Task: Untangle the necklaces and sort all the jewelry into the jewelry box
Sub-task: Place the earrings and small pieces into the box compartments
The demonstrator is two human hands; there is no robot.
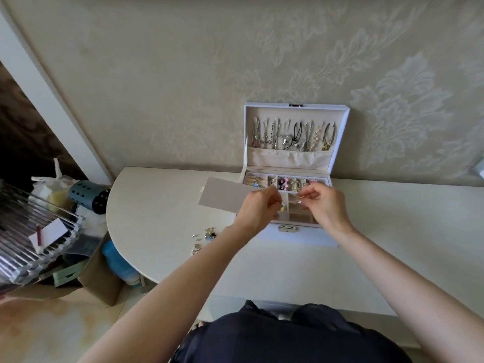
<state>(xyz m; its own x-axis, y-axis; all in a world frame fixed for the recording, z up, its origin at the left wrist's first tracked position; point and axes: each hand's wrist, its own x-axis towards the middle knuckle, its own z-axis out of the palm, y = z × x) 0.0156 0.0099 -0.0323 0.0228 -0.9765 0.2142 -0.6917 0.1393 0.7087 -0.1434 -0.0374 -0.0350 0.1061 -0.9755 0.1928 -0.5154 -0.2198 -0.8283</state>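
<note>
The white jewelry box [306, 238] stands open on the table against the wall. Several necklaces [293, 136] hang in its raised lid. Earrings and rings fill the back row of compartments [285, 182]. My left hand [258, 206] and my right hand [324, 203] hover over the front compartments, both pinching small pieces of jewelry. A small yellow piece [281, 208] shows under my left fingers, a thin silver piece [300, 197] at my right fingertips. A loose pile of small jewelry [205, 238] lies on the table left of the box.
A flat beige insert card [222, 196] rests tilted at the box's left edge. The white table [157, 218] has a rounded left end. Left of it, on the floor, stand a cardboard box [99, 273] with clutter, a clear ridged tray [31, 231] and a blue perforated cylinder [89, 196].
</note>
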